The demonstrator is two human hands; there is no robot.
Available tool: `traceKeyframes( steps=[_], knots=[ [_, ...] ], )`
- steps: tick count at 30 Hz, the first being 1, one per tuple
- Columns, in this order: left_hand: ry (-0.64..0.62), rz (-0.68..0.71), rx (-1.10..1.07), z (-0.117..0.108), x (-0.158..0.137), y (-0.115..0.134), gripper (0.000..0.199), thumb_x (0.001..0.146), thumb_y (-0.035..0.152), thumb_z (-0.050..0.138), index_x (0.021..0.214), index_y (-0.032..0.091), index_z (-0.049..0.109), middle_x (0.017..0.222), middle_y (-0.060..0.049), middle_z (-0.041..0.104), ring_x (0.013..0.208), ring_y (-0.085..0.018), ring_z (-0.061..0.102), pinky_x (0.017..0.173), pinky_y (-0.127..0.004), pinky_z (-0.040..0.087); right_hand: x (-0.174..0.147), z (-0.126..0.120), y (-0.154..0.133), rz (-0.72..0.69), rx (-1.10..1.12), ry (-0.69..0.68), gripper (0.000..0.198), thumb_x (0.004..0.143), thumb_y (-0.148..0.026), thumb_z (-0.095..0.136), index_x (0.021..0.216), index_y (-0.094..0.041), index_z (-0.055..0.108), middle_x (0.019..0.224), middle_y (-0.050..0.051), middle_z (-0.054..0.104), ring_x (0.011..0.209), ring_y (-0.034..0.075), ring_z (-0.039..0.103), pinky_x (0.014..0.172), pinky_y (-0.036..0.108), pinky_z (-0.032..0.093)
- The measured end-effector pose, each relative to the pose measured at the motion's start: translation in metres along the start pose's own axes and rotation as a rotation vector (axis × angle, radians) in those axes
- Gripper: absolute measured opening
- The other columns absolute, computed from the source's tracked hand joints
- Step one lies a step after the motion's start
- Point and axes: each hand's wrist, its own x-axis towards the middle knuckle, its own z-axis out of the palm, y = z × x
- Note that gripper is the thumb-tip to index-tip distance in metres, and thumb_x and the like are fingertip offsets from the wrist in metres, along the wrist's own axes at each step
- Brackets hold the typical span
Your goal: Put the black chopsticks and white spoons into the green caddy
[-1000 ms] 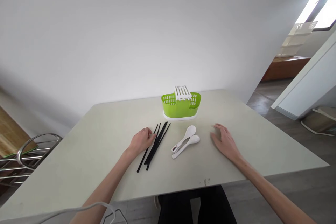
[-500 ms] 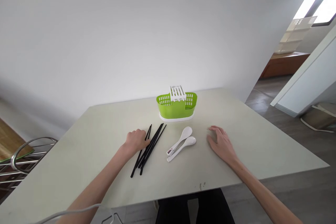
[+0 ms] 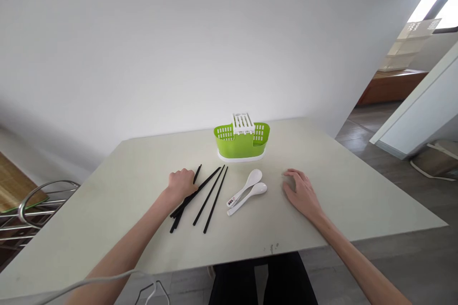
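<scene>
My left hand (image 3: 182,184) is closed on several black chopsticks (image 3: 183,207), its thumb lying across them and its curled fingers partly hidden. These chopsticks cross one another low over the table. Just to their right, two more black chopsticks (image 3: 215,201) lie side by side and apart. Two white spoons (image 3: 255,190) rest between my hands, bowls pointing away from me. Palm down on the tabletop, my right hand (image 3: 302,193) is open and holds nothing, its fingers slightly bent to the right of the spoons.
Behind the spoons stands a green utensil basket (image 3: 240,147) with a white base and a white slatted top piece. A pale wall (image 3: 229,47) borders the table (image 3: 143,162) at the back. A metal rack (image 3: 39,209) is at the left, and a cable (image 3: 107,277) crosses my left forearm.
My left hand has shifted slightly left with several chopsticks, and two chopsticks now lie separated from the bunch. My right hand stays in place on the table.
</scene>
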Motion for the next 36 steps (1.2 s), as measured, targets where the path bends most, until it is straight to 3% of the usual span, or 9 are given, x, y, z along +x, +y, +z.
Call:
traceKeyframes(
  steps=[9, 19, 29, 33, 36],
  knots=[
    [0.026, -0.002, -0.026, 0.004, 0.006, -0.009, 0.011, 0.069, 0.028, 0.072, 0.068, 0.019, 0.066, 0.076, -0.015, 0.069, 0.085, -0.035, 0.072, 0.073, -0.040, 0.049, -0.001, 0.000, -0.001, -0.006, 0.004, 0.000, 0.030, 0.092, -0.032, 0.050, 0.118, -0.024, 0.063, 0.138, 0.012, 0.061, 0.129, 0.031, 0.058, 0.110, 0.052, 0.048],
    [0.079, 0.039, -0.067, 0.003, -0.003, -0.012, 0.012, 0.072, 0.015, 0.065, 0.064, 0.019, 0.058, 0.072, -0.012, 0.064, 0.081, -0.031, 0.070, 0.070, -0.037, 0.046, -0.001, -0.001, -0.001, -0.008, -0.004, -0.014, 0.030, 0.093, -0.032, 0.050, 0.118, -0.023, 0.063, 0.140, 0.013, 0.061, 0.129, 0.032, 0.058, 0.109, 0.052, 0.049],
    [0.199, 0.044, -0.069, -0.027, -0.005, -0.025, 0.015, 0.089, 0.017, 0.054, 0.081, 0.019, 0.066, 0.081, -0.015, 0.069, 0.079, -0.032, 0.070, 0.069, -0.037, 0.043, 0.000, 0.000, -0.002, -0.015, 0.001, -0.012, 0.028, 0.092, -0.031, 0.050, 0.115, -0.024, 0.065, 0.138, 0.012, 0.061, 0.128, 0.031, 0.059, 0.110, 0.051, 0.048],
    [0.332, 0.035, -0.190, -0.046, -0.005, -0.037, 0.020, 0.094, 0.028, 0.053, 0.096, 0.022, 0.072, 0.097, -0.012, 0.078, 0.089, -0.032, 0.073, 0.072, -0.037, 0.048, 0.000, 0.001, -0.001, -0.017, 0.002, -0.005, 0.028, 0.092, -0.031, 0.051, 0.115, -0.023, 0.065, 0.138, 0.012, 0.061, 0.128, 0.031, 0.059, 0.110, 0.051, 0.049],
    [0.541, 0.052, -0.489, -0.064, -0.007, -0.042, 0.019, 0.092, 0.038, 0.062, 0.097, 0.023, 0.073, 0.095, -0.006, 0.081, 0.085, -0.027, 0.075, 0.077, -0.036, 0.054, 0.000, 0.002, 0.000, -0.016, 0.001, -0.005, 0.029, 0.091, -0.031, 0.051, 0.115, -0.023, 0.065, 0.139, 0.013, 0.060, 0.129, 0.031, 0.059, 0.109, 0.050, 0.049]
  ],
)
